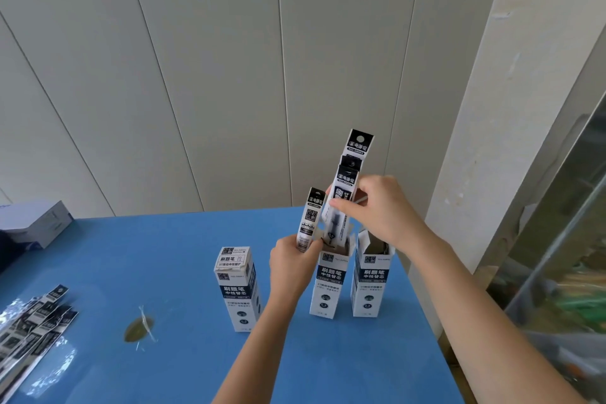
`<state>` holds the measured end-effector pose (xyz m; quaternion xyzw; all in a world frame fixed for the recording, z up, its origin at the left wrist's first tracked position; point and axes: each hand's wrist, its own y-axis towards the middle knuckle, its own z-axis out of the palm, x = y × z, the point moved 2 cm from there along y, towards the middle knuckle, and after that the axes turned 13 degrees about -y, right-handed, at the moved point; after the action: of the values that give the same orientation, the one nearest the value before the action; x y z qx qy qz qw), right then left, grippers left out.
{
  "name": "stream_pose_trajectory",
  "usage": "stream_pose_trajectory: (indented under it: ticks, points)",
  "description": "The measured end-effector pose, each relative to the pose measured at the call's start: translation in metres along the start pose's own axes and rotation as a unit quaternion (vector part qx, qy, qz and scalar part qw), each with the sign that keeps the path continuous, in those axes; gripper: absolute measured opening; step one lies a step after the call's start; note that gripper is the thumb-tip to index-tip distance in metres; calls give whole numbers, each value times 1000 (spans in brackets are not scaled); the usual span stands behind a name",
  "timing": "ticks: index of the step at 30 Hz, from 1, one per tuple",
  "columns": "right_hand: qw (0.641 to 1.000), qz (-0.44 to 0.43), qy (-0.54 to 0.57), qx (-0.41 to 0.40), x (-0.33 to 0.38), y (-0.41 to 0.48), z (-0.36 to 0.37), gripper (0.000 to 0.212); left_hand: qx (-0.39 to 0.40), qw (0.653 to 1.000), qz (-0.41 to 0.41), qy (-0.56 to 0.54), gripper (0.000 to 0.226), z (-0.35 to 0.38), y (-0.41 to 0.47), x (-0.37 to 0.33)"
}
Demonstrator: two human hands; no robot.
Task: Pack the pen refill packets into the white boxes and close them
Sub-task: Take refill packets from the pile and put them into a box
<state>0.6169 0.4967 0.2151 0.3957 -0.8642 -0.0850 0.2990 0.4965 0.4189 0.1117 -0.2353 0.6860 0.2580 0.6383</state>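
On the blue tabletop [164, 272] three white boxes stand upright: the left box [237, 285] closed, the middle box [329, 285] and right box [372, 279] open. The right hand [377, 207] pinches a bundle [347, 184] of packets in its fingers [342, 205], lower ends inside the middle box. The left hand [290, 267] grips a single packet [310, 220] just beside it. Loose packets [32, 321] lie far left.

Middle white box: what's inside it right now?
The packets gripped by the right hand reach into its open top; the left hand holds a single packet at the rim. Walls hide anything deeper.
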Motion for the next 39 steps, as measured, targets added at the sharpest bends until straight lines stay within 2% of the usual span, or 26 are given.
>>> stream_pose_trajectory:
  ticks: [7, 14, 20, 22, 24, 27, 29, 32, 35, 39]
  points:
    - [999, 12, -8, 35, -5, -1, 13, 48, -4, 999, -11, -52, 17, -6, -4, 2]
    - [994, 24, -4, 108, -5, -6, 25, 37, -4, 996, -36, -78, 16, -15, -11, 3]
    - [979, 41, -57, 193, -3, -15, 36, 41, 3, 995, -45, -84, 17, -22, -16, 0]
    - [976, 36, -82, 200, -2, -17, 39, 32, 7, 995, -46, -84, 18, -25, -19, -2]
    - [975, 13, -90, 203, 0, -21, 40, 24, 13, 995, -51, -88, 20, -28, -21, -3]
    - [982, 4, -18, 190, 1, -27, 40, 18, 21, 994, -63, -92, 25, -33, -24, -4]
    - [981, -6, -11, 192, 1, -31, 43, 12, 24, 994, -67, -88, 24, -36, -28, -5]
    - [982, -14, -46, 185, -3, -39, 49, 18, 25, 994, -70, -85, 23, -41, -32, -5]
    - [989, -25, -68, 127, -7, -52, 56, 29, 22, 994, -69, -82, 24, -45, -38, -5]
    - [995, -19, -27, 98, -8, -69, 68, 40, 24, 996, -64, -65, 22, -47, -43, -7]
